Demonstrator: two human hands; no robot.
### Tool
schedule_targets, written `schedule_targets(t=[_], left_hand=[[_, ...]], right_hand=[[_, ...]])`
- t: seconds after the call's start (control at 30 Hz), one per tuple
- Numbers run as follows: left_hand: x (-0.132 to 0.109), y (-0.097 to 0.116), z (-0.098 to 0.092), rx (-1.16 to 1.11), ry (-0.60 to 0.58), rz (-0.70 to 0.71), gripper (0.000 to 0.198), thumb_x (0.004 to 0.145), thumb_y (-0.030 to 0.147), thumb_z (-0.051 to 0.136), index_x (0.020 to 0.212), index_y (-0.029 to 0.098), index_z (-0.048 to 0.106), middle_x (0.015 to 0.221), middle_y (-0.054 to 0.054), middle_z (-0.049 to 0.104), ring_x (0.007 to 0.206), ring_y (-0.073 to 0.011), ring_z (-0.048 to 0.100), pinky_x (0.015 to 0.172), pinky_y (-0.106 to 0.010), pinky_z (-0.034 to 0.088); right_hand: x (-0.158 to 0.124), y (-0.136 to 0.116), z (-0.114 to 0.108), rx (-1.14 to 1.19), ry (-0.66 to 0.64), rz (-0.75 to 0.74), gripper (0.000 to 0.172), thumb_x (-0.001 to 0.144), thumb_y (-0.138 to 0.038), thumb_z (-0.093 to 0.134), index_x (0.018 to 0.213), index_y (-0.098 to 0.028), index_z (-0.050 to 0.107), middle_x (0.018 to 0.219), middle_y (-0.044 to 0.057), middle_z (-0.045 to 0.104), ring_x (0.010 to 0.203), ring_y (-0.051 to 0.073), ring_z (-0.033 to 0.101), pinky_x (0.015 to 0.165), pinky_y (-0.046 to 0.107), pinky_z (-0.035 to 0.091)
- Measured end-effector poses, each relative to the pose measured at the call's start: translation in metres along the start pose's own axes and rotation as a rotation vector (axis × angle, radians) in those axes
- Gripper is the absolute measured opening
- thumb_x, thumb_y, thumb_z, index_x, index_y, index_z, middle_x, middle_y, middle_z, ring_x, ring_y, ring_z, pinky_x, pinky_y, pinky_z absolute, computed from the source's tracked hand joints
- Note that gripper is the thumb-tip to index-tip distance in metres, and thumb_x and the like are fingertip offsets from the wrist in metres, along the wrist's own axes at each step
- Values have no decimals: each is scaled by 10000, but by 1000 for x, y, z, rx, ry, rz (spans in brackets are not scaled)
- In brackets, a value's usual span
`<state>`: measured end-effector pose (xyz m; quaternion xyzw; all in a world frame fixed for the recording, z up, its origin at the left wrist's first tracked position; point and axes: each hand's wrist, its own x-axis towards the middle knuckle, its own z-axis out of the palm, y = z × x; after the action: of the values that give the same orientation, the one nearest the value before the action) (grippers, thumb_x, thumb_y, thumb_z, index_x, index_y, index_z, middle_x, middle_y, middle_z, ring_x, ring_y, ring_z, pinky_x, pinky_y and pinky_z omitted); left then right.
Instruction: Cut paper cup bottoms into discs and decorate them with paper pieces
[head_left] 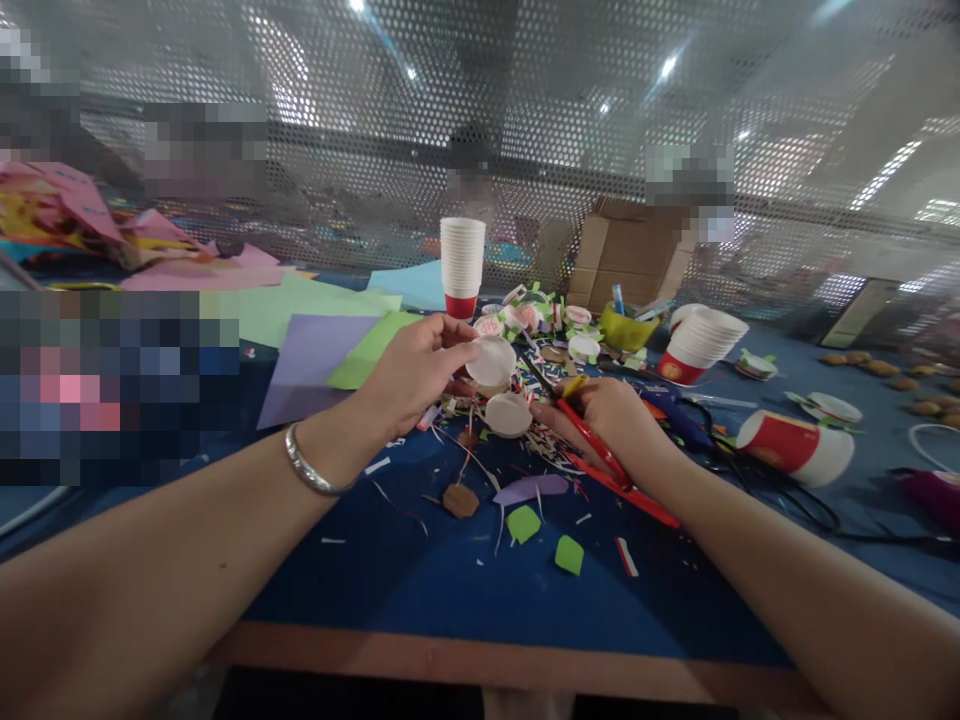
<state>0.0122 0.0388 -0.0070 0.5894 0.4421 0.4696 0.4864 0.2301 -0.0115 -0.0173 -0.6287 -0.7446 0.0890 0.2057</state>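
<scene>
a perforated metal screen (pixel 570 110) fills the upper half of the frame, with bright patches of light glinting through its holes, strongest at the upper right. below it a table (pixel 420 590) with a blue top runs across the lower half, its wooden edge showing along the bottom. a brown cardboard box (pixel 626 255) stands against the screen, right of centre.
</scene>
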Motion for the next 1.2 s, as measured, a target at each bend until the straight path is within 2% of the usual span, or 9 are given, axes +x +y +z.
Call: schedule_targets(t=[0.1,0.27,0.5,0.73,0.9,1.07,1.2], left_hand=[[-1,4,-3,-85,-20,-39,162,794,123,698,935,161,629,961,-40,695,777,-118,664,637,-234,586],[0,4,-6,-138,-38,-65,247,751,62,717,968,157,645,932,-38,732,763,-115,678,745,-279,592],[0,4,-10,-132,-37,-89,258,782,60,703,1014,157,643,944,-53,734,783,-126,692,730,-281,587],[-1,5,-10,-107,-57,-97,256,771,33,687,1002,142,673,971,-54,729,810,-119,677,722,-253,577],[-6,8,-8,-139,-199,-188,219,786,81,708,1000,122,679,909,-56,738,760,-124,691,745,-269,570],[-10,5,-7,-185,-450,-323,425,741,45,718,1142,175,673,952,-22,744,771,-113,692,699,-237,542],[-16,7,-2,-201,-556,-303,498,691,-7,704,1153,178,675,911,-7,733,751,-99,664,606,-201,482]], right_hand=[[1,-4,0,-38,-28,4,415,834,-566,623,605,-220,617,652,67,697,618,206,642,602,297,437],[4,-7,4,-117,-50,47,396,829,-546,649,613,-214,636,635,84,694,628,231,656,587,307,411],[5,-10,13,-160,-55,77,300,812,-496,669,770,-209,743,701,101,742,659,247,681,559,304,384],[5,-6,10,-87,25,56,332,801,-490,667,623,-211,645,600,86,698,601,238,679,566,307,415],[1,1,3,21,149,-7,359,836,-502,623,624,-215,596,642,73,703,657,229,688,614,300,451],[-5,0,-2,85,202,-49,322,828,-489,645,668,-214,595,634,49,674,618,200,639,607,294,440],[-9,-3,-4,114,216,-51,305,826,-456,653,660,-213,574,608,32,631,590,182,598,588,289,426]])
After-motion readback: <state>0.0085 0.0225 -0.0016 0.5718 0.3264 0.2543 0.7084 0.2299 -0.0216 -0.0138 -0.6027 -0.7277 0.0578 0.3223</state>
